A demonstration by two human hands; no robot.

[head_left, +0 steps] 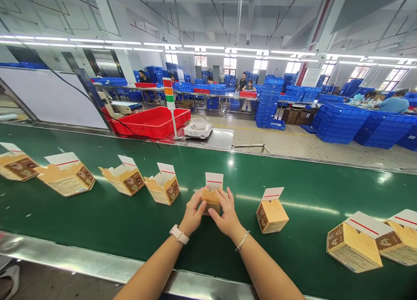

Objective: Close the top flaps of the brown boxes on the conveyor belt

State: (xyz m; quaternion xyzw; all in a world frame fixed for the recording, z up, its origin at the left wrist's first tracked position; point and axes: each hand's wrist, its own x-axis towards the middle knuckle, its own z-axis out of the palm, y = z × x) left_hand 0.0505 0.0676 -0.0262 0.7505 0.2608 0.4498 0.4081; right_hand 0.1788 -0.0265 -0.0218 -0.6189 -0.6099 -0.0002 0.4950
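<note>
Two bare hands, the left hand (193,214) and the right hand (228,209), grip a small tan cardboard box (210,201) with a white flap standing up. Their fingers are closed tight on its sides, and the box sits on a wide green belt (293,252) near the middle. Seven more tan boxes (272,217) stand on the belt, four left and three right.

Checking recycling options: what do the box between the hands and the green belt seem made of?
The box looks like matte printed cardboard, with thin folded flaps. The green conveyor belt looks like semi-gloss PVC or rubber: it reflects the ceiling lights.
</note>
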